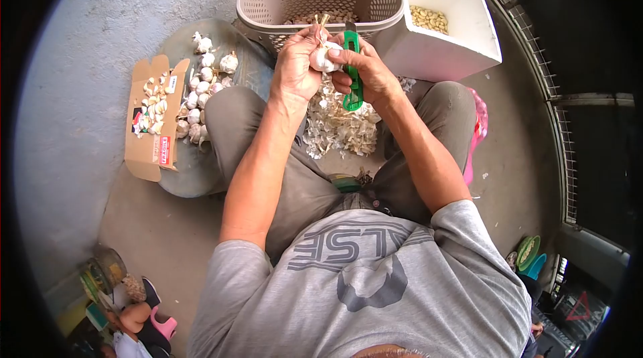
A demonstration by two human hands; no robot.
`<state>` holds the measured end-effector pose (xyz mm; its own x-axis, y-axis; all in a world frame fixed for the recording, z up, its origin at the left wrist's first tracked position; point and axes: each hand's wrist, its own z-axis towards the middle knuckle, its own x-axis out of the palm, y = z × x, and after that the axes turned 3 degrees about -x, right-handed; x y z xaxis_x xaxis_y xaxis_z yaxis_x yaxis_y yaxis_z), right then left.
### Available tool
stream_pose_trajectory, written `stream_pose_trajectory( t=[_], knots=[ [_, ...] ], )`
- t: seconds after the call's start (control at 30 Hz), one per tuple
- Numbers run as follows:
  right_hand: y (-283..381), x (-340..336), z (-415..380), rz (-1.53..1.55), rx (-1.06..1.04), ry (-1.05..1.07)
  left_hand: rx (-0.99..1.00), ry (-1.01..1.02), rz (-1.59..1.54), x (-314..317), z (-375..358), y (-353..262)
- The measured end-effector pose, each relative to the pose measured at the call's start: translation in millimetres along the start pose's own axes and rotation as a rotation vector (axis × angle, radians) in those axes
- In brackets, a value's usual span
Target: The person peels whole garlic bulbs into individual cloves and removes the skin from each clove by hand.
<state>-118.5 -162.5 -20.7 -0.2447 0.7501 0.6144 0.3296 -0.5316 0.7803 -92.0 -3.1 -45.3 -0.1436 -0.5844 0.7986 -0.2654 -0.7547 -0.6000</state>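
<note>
My left hand [298,63] grips a white garlic bulb [323,58] by its stalk end, the dry stem poking up past my fingers. Closed around a green utility knife [352,83] is my right hand [370,68], its thumb pressed against the bulb's side. The knife's dark blade tip points away from me, towards the basket. Below both hands, a heap of papery garlic skins [345,127] lies between my knees. Whole garlic bulbs [193,100] rest on a grey surface to my left, beside a cardboard box [144,150] with loose cloves [157,105] in it.
Ahead stands a beige perforated basket [321,26] with cloves at its bottom. Right of it, a white foam box [442,56] holds peeled cloves [429,20]. A metal mesh barrier [562,110] runs along the right. Another person's leg [137,318] shows at lower left.
</note>
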Motion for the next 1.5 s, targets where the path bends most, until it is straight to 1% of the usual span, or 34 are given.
stream_pose_trajectory(
  t=[0.03, 0.07, 0.13, 0.17, 0.23, 0.27, 0.37, 0.5, 0.6, 0.7, 0.8, 0.9, 0.93, 1.03, 1.07, 1.17, 1.2, 1.3, 1.5],
  knots=[
    [-1.8, 0.7, -0.4, -0.013, -0.019, -0.014, 0.002, -0.057, 0.005, 6.9, -1.4, -1.5],
    [-2.9, 2.1, -0.5, -0.026, -0.037, -0.026, 0.018, -0.066, 0.006, 13.4, -4.2, -3.3],
    [0.6, 9.5, -1.9, -0.057, -0.146, -0.049, 0.048, -0.083, 0.01, 34.0, -12.8, -12.2],
    [2.4, 11.7, -2.3, -0.071, -0.202, -0.063, 0.086, -0.146, 0.099, 30.1, -10.3, -11.6],
    [-0.5, -3.1, 5.0, -0.098, -0.231, -0.08, 0.159, -0.264, 0.278, 14.7, -3.7, -7.3],
    [3.4, -5.9, 5.9, -0.141, -0.234, -0.076, 0.147, -0.208, 0.212, 7.6, -3.4, -6.1],
    [10.6, -3.7, 3.8, -0.29, -0.288, -0.124, 0.118, -0.16, 0.345, 27.2, -12.7, -6.1],
    [20.0, -0.8, -3.1, -0.514, -0.335, -0.146, 0.254, -0.115, 0.587, 22.6, -9.6, -0.8],
    [22.1, -1.9, -6.0, -0.594, -0.33, -0.185, 0.227, -0.045, 0.604, 19.8, -10.2, -4.0],
    [24.4, -1.9, -6.9, -0.591, -0.329, -0.19, 0.119, -0.047, 0.494, 19.6, -12.2, -4.0],
    [24.0, -4.9, -6.9, -0.662, -0.278, -0.147, 0.038, 0.021, 0.438, 17.6, -9.2, -2.1],
    [24.7, -6.2, -8.5, -0.727, -0.267, -0.163, 0.025, 0.024, 0.385, 11.1, -6.7, -4.4],
    [27.3, -7.7, -8.8, -0.861, -0.346, -0.159, 0.03, -0.01, 0.404, 10.2, -6.0, -4.2],
    [41.3, -6.5, -14.1, -1.259, -0.588, -0.148, 0.075, -0.015, 0.359, 11.8, -6.3, -3.1],
    [46.9, -4.5, -20.2, -1.289, -0.534, -0.134, 0.104, -0.015, 0.333, 9.2, -3.2, -0.4],
    [58.7, 10.5, -35.4, -1.498, -0.525, -0.143, 0.186, -0.005, 0.328, 13.5, -1.8, 0.1],
    [58.6, 11.2, -34.8, -1.471, -0.558, -0.146, 0.2, -0.011, 0.342, 14.9, -2.7, -0.3],
    [60.2, 8.0, -36.4, -1.553, -0.604, -0.133, 0.226, -0.016, 0.374, 20.2, -4.4, -3.3],
    [57.6, 9.5, -35.8, -1.598, -0.649, -0.107, 0.255, -0.011, 0.42, 28.9, -9.5, -2.7]
  ],
)
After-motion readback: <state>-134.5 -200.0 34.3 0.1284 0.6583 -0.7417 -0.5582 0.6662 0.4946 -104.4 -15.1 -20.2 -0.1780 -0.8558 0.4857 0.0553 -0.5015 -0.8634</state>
